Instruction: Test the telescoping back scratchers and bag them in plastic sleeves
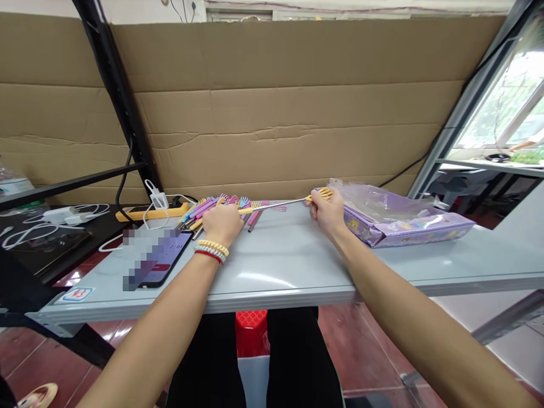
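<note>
Yellow back scratcher (278,204) w/ thin metal rod is held just above the tabletop (276,260), approx. mid-view, running level-ish from 9 to 3 o'clock btwn 2 hands. L hand (223,222), at its 9 o'clock end, has fingers curled round the yellow handle; 3 bracelets (212,247) on that wrist. R hand (329,211), at the 3 o'clock end, pinches the rod by the clawed yellow head, fingers pressed together. Pile of coloured scratchers (204,208) (pink, purple, blue, yellow) lies at 9 o'clock, partly behind L hand; can't tell if they touch. Phone (172,258) at 8 o'clock, purple box (425,231) w/ clear plastic (382,202) at 3, near R hand. Cardboard (297,62) stands at 12.
</note>
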